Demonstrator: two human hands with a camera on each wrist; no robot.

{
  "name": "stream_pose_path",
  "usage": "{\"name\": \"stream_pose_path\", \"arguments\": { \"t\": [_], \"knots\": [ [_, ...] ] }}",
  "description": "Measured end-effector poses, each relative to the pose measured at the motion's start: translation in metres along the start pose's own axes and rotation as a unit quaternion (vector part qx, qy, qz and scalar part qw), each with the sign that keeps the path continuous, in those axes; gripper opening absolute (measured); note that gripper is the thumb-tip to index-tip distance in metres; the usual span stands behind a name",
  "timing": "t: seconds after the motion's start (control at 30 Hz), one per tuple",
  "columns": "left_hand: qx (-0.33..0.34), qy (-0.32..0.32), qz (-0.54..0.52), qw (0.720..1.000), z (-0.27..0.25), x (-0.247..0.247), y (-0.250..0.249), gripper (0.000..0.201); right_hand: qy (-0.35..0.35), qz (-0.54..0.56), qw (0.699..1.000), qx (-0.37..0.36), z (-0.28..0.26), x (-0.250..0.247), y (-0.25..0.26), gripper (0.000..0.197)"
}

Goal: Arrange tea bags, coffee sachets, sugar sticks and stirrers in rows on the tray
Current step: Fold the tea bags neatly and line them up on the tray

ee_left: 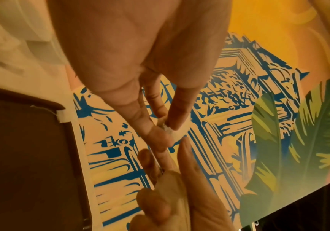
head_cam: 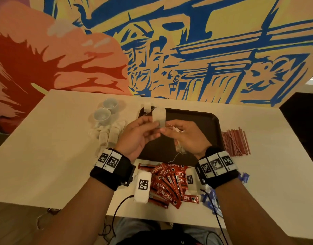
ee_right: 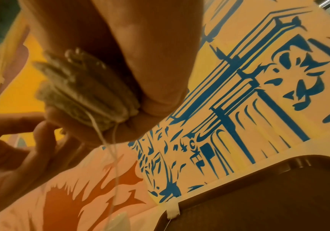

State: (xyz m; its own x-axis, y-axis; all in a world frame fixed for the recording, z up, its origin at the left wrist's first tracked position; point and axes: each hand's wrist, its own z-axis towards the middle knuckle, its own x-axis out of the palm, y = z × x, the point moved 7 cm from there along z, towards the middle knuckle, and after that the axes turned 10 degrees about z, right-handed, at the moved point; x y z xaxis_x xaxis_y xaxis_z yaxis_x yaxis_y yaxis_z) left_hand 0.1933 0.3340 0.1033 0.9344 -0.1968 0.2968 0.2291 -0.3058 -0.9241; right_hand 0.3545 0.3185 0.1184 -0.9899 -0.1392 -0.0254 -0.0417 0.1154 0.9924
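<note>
My left hand (head_cam: 152, 125) pinches a white tea bag (head_cam: 159, 115) by its lower end and holds it upright above the dark brown tray (head_cam: 201, 119). My right hand (head_cam: 171, 129) is close beside it, its fingertips at the bag's string. That hand also grips a bundle of tea bags (ee_right: 85, 93) in its palm, with strings hanging down. In the left wrist view the left hand's fingertips (ee_left: 168, 129) pinch the white paper. One tea bag (head_cam: 147, 106) lies at the tray's far left corner. Most of the tray's floor is hidden by my hands.
A loose heap of tea bags (head_cam: 108, 133) and two small cups (head_cam: 106, 112) sit left of the tray. Red stirrers (head_cam: 235, 142) lie to its right. Red coffee sachets (head_cam: 169, 181) lie in front of it, with blue sugar sticks (head_cam: 210, 197) by the right wrist. A painted wall stands behind.
</note>
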Motion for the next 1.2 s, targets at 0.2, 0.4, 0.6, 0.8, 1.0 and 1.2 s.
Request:
{"name": "stream_pose_path", "arguments": {
  "t": [0.2, 0.4, 0.6, 0.8, 1.0, 1.2],
  "knots": [
    [0.016, 0.042, 0.137, 0.989, 0.001, 0.007, -0.002, 0.035, -0.030, -0.025, 0.997, -0.059, 0.001, -0.009, 0.004, 0.015],
    [0.144, 0.043, 0.367, 0.918, 0.008, 0.009, -0.046, 0.023, -0.006, -0.222, 0.973, -0.058, 0.003, -0.017, 0.001, 0.020],
    [0.155, 0.075, 0.534, 0.828, 0.022, 0.010, -0.059, 0.015, -0.003, -0.267, 0.962, -0.055, 0.007, -0.023, 0.002, 0.016],
    [0.162, 0.081, 0.603, 0.777, 0.030, 0.011, -0.070, 0.014, -0.004, -0.259, 0.965, -0.039, 0.013, -0.026, -0.003, 0.019],
    [0.245, 0.009, 0.653, 0.716, 0.046, 0.003, -0.104, 0.007, -0.071, -0.216, 0.974, 0.011, 0.020, -0.039, -0.013, 0.035],
    [0.253, -0.057, 0.672, 0.694, 0.102, -0.028, -0.116, 0.009, -0.090, -0.254, 0.962, 0.043, 0.033, -0.042, -0.031, 0.042]
  ]
}}
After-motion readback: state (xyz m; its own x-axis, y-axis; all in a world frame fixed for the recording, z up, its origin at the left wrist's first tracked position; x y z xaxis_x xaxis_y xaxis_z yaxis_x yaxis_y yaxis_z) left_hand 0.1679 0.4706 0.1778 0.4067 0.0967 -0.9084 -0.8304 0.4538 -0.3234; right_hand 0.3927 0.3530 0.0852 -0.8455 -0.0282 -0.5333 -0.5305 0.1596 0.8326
